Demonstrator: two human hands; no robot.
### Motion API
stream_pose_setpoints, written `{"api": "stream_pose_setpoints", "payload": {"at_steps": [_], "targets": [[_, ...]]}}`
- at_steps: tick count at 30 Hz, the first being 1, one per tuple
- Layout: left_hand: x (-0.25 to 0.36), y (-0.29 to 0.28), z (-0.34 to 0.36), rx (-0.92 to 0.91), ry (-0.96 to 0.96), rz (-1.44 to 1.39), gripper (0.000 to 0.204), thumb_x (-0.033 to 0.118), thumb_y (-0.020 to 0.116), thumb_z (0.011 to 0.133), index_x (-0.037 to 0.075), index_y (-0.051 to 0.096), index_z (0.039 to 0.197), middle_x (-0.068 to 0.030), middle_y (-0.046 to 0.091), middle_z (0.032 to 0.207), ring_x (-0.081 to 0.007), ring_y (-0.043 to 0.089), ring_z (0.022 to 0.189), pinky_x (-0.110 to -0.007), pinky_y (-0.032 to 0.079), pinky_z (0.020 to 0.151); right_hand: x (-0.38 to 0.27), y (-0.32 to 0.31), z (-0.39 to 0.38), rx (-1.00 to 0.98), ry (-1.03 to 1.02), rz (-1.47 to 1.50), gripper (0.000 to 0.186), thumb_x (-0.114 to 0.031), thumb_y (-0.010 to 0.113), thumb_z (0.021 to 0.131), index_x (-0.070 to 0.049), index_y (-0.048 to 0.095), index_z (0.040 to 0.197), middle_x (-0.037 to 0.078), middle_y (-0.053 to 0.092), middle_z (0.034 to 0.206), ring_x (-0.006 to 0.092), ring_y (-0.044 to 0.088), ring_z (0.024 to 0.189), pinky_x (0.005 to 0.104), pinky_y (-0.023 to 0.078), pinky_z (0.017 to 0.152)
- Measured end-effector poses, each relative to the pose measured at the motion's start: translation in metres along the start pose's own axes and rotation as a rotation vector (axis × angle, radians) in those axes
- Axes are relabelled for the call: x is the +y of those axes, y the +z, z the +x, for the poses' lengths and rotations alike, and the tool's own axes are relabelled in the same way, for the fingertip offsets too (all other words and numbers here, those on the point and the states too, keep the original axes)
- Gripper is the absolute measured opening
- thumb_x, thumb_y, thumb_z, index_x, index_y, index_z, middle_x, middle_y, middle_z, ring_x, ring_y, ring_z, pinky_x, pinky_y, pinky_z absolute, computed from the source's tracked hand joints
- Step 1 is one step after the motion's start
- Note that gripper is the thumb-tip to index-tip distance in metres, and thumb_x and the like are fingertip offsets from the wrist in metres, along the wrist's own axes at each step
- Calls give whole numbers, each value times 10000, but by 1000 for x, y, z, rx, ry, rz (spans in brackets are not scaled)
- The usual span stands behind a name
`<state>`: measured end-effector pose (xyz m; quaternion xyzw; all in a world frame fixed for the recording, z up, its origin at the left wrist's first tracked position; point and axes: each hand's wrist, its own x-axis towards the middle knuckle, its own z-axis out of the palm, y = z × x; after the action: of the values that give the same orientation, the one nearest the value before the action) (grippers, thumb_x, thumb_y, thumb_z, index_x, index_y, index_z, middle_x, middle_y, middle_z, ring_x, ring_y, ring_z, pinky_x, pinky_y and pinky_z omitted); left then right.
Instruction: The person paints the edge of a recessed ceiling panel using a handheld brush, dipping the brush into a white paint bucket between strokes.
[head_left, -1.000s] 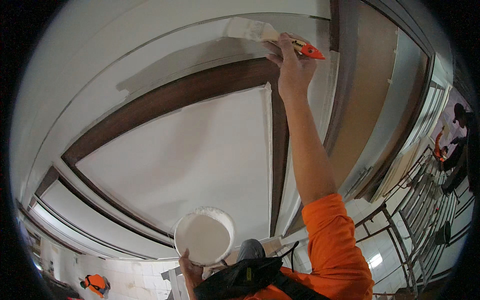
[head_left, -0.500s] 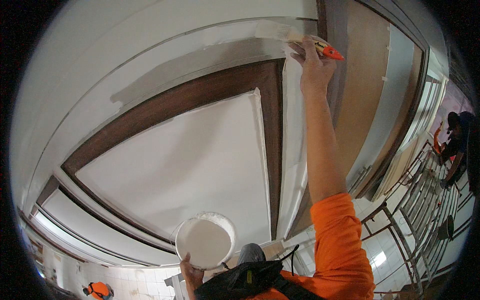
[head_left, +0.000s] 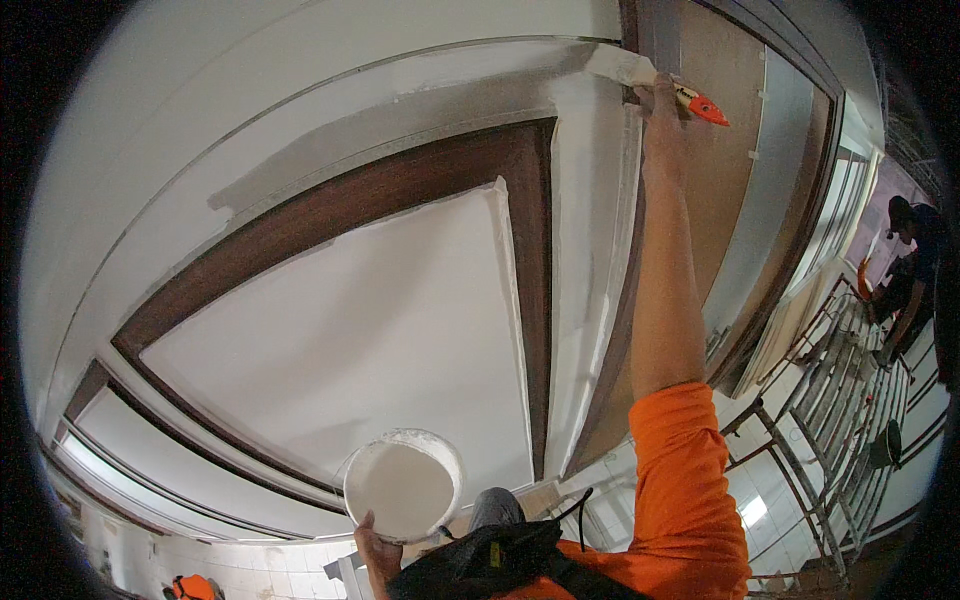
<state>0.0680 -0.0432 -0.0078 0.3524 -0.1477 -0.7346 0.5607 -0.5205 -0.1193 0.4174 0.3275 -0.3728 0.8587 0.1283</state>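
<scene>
My right hand (head_left: 661, 120), with my arm stretched up, grips a paintbrush (head_left: 700, 103) with a red-tipped wooden handle. Its pale bristles are against the grey-white band (head_left: 480, 68) at the upper right, near a dark vertical trim. Below the band a dark brown frame (head_left: 400, 160) borders a white panel (head_left: 340, 320). Low in the middle, my left hand (head_left: 377, 545) holds a white bucket (head_left: 405, 490) of pale, creamy paint by its side.
At right, tan and grey boards (head_left: 728, 180) stand beside a metal scaffold (head_left: 830, 400), with a dark bucket (head_left: 884, 445) on it and a person in dark clothes (head_left: 908, 260). Another person in orange (head_left: 190, 588) is at lower left. Below lies a tiled floor (head_left: 750, 490).
My right hand and the brush have moved rightward along the band toward the dark trim. The bucket has dropped slightly in the view. The person at lower left has moved lower in the picture.
</scene>
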Motion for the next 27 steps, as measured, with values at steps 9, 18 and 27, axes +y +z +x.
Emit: {"api": "stream_pose_setpoints", "payload": {"at_steps": [9,18,27], "targets": [[5,8,-4,64,-59,-58,543,227,477,972,-33,353,1431,-195,469,1423,-364,476,1289,-541,378,1089,-6,4,-25,35,-777,-523,187,-217,686,919,-81,673,1046,103,720,912,248,700,828,343,541,716],[8,19,-9,94,-79,-15,538,242,457,988,-14,339,1446,-196,464,1428,-362,468,1303,-551,373,1086,-2,27,-25,4,-827,-662,220,-120,628,822,-176,648,1034,73,703,993,348,663,872,452,531,719],[3,-11,-5,42,-32,-8,521,261,477,984,-2,380,1422,-175,506,1391,-340,503,1266,-523,380,1086,-5,36,-41,61,-928,-474,202,-78,630,809,-138,654,1001,99,701,902,360,678,817,445,540,708]]}}
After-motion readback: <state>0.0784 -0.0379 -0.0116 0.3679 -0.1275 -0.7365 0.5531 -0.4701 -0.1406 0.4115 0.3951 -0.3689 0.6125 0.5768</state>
